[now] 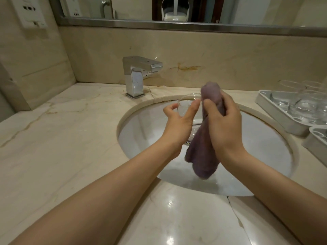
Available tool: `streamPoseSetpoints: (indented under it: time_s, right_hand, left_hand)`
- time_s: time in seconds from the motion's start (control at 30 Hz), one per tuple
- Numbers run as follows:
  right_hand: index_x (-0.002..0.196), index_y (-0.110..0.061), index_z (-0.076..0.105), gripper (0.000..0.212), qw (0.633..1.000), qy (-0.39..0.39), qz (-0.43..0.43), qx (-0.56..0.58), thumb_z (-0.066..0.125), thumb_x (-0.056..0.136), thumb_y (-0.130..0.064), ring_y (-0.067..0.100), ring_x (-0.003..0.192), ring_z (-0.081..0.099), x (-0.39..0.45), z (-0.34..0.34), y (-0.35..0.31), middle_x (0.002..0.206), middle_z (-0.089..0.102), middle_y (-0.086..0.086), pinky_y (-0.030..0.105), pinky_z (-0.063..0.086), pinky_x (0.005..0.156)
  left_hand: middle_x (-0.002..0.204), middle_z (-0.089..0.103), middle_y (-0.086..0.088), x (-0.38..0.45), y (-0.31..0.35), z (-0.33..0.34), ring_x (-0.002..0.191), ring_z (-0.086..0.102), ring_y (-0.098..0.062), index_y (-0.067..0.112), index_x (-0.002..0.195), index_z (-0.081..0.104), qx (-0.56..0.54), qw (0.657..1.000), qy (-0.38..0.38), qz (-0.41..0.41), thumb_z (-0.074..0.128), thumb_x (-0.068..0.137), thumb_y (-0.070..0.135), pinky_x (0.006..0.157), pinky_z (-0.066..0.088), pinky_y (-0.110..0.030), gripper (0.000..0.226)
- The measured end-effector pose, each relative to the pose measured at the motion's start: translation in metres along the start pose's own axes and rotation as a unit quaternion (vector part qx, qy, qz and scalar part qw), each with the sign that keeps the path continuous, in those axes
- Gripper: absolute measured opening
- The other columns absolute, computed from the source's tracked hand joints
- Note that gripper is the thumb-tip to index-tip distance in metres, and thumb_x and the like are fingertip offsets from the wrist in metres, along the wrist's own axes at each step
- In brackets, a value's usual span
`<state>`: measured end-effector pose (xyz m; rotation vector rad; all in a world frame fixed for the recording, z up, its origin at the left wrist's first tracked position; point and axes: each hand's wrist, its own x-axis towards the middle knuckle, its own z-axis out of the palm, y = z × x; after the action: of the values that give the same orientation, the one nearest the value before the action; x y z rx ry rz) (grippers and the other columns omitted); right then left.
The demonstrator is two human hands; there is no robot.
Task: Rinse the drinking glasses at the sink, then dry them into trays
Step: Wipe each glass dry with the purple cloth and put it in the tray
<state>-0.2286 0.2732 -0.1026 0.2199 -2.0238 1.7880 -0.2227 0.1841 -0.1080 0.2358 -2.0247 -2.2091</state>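
Over the round white sink my left hand grips a clear drinking glass, tilted with its rim toward the faucet. My right hand holds a purple cloth against the glass's right side; the cloth's top end bunches above my fingers and its lower end hangs down into the basin. The lower part of the glass is hidden behind my hands and the cloth.
A chrome faucet stands behind the basin; no water runs. At the right, a grey tray holds several clear glasses, and the corner of a second tray lies in front of it. Beige marble counter spreads left; a mirror hangs above.
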Motion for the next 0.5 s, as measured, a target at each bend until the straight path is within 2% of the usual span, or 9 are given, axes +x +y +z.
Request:
streamPoseSetpoints:
  time_s: [0.07, 0.13, 0.27, 0.33, 0.4, 0.43, 0.5]
  right_hand:
    - [0.135, -0.023, 0.051, 0.046, 0.994, -0.017, -0.093, -0.062, 0.06, 0.09, -0.027, 0.001, 0.104, 0.051, -0.005, 0.004, 0.001, 0.118, 0.043, -0.005, 0.006, 0.037, 0.094]
    - [0.136, -0.022, 0.051, 0.053, 0.985, -0.017, -0.144, -0.09, 0.058, 0.084, -0.033, 0.004, 0.106, 0.049, -0.009, 0.009, 0.006, 0.116, 0.04, -0.006, 0.008, 0.038, 0.095]
    - [0.132, -0.021, 0.052, 0.051, 0.987, 0.02, -0.146, -0.057, 0.055, 0.082, -0.031, -0.001, 0.102, 0.048, -0.009, 0.01, 0.008, 0.117, 0.041, -0.004, 0.001, 0.035, 0.087]
    - [0.128, -0.02, 0.054, 0.048, 0.994, 0.039, -0.105, -0.008, 0.055, 0.082, -0.03, 0.0, 0.101, 0.051, -0.003, 0.005, 0.006, 0.118, 0.047, -0.001, 0.005, 0.038, 0.088]
    - [0.115, -0.023, 0.059, 0.035, 0.996, 0.048, -0.025, 0.076, 0.054, 0.081, -0.03, 0.011, 0.097, 0.056, 0.006, 0.0, 0.005, 0.111, 0.057, 0.001, 0.023, 0.044, 0.091]
    - [0.105, -0.023, 0.061, 0.024, 0.991, 0.048, 0.033, 0.122, 0.054, 0.083, -0.027, 0.015, 0.09, 0.056, 0.011, -0.002, 0.006, 0.101, 0.06, 0.002, 0.031, 0.046, 0.087]
    - [0.092, -0.018, 0.059, 0.01, 0.964, 0.038, 0.168, 0.201, 0.053, 0.086, -0.022, 0.019, 0.078, 0.054, 0.015, -0.003, 0.009, 0.086, 0.058, 0.004, 0.037, 0.047, 0.075]
  left_hand:
    - [0.127, 0.049, 0.003, 0.002, -0.003, 0.001, 0.11, 0.057, -0.014, 0.02, 0.138, 0.023, -0.022, 1.0, 0.014, 0.003, 0.047, 0.093, 0.056, 0.101, 0.045, -0.038, 0.062]
    - [0.122, 0.046, 0.005, 0.0, -0.002, 0.001, 0.103, 0.058, -0.01, 0.015, 0.141, 0.023, -0.032, 0.999, 0.022, 0.018, 0.041, 0.097, 0.051, 0.1, 0.048, -0.04, 0.06]
    - [0.115, 0.053, -0.003, -0.004, 0.0, 0.003, 0.106, 0.056, -0.015, 0.014, 0.139, 0.025, -0.017, 0.999, 0.025, 0.04, 0.037, 0.099, 0.049, 0.102, 0.045, -0.041, 0.055]
    - [0.12, 0.054, -0.009, -0.007, 0.003, 0.006, 0.111, 0.056, -0.019, 0.015, 0.138, 0.027, -0.017, 0.999, 0.01, 0.046, 0.036, 0.099, 0.048, 0.102, 0.044, -0.04, 0.053]
    - [0.121, 0.055, -0.01, -0.011, 0.004, 0.009, 0.111, 0.056, -0.019, 0.015, 0.138, 0.028, -0.01, 0.998, -0.008, 0.053, 0.036, 0.098, 0.048, 0.099, 0.043, -0.038, 0.052]
    - [0.121, 0.055, -0.009, -0.01, 0.003, 0.009, 0.112, 0.056, -0.02, 0.015, 0.138, 0.028, -0.007, 0.998, -0.016, 0.052, 0.037, 0.098, 0.049, 0.098, 0.044, -0.038, 0.053]
    - [0.121, 0.056, -0.009, -0.009, -0.001, 0.009, 0.108, 0.059, -0.022, 0.017, 0.137, 0.029, -0.001, 0.998, -0.03, 0.048, 0.038, 0.097, 0.051, 0.092, 0.048, -0.037, 0.054]
